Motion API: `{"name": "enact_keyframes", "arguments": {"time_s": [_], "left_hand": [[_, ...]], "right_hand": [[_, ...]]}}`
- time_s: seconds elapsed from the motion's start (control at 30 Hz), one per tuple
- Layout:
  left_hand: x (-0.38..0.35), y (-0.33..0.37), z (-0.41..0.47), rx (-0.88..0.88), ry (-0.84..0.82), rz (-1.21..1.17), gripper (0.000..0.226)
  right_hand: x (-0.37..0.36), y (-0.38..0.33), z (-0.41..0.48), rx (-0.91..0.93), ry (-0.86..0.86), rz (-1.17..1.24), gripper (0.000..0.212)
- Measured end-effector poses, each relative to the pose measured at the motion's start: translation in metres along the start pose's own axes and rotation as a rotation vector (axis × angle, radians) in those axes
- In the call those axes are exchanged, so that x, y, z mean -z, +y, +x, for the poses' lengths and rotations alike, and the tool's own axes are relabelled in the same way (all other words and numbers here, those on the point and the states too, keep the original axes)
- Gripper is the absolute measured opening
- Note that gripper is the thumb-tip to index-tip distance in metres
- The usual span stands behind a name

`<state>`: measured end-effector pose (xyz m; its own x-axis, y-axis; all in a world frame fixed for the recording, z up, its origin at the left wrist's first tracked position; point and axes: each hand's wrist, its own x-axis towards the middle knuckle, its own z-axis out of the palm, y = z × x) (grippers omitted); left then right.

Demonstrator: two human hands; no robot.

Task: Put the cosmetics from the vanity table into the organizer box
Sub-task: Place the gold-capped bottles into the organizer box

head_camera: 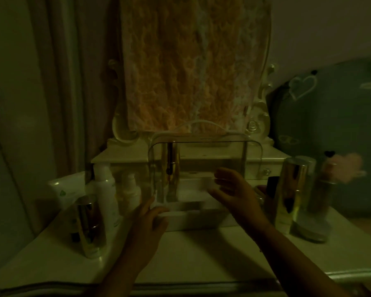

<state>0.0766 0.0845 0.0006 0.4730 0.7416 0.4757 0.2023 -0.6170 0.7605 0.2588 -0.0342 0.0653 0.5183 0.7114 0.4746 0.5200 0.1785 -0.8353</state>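
A clear plastic organizer box [201, 146] with rounded corners and a thin arched handle stands in the middle of the pale cream vanity surface [201, 249]. It sits in front of an ornate mirror draped with peach lace cloth [186, 71]. Inside the box, at its left end, one tall gold bottle [171, 168] stands upright; the rest of the interior looks bare, though the light is dim.

The left hand [150, 217] rests with straight fingers against the box's lower front left corner, grasping nothing. The right hand [234, 189] hovers at the box's front right, fingers loosely spread and released; I cannot tell whether it touches the clear panel.

Left of the box stand a tall white bottle [106, 196], a smaller white bottle [130, 189] and a gold-capped bottle [88, 226]. To the right stands another tall gold bottle [287, 196], beside a rounded glass jar [315, 202].
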Motion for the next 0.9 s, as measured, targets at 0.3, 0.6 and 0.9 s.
{"name": "enact_keyframes", "arguments": {"time_s": [0.3,0.6,0.9], "left_hand": [[-0.001,-0.001,0.002,0.005,0.009,0.106,0.02],[0.0,-0.001,0.001,0.032,-0.01,0.112,0.021],[0.003,0.011,-0.004,0.036,-0.01,0.138,0.02]], "right_hand": [[0.076,0.0,-0.058,0.008,0.177,0.067,0.056],[0.122,0.028,-0.061,-0.015,0.459,-0.133,0.049],[0.123,0.046,-0.048,-0.163,0.346,-0.001,0.05]]}}
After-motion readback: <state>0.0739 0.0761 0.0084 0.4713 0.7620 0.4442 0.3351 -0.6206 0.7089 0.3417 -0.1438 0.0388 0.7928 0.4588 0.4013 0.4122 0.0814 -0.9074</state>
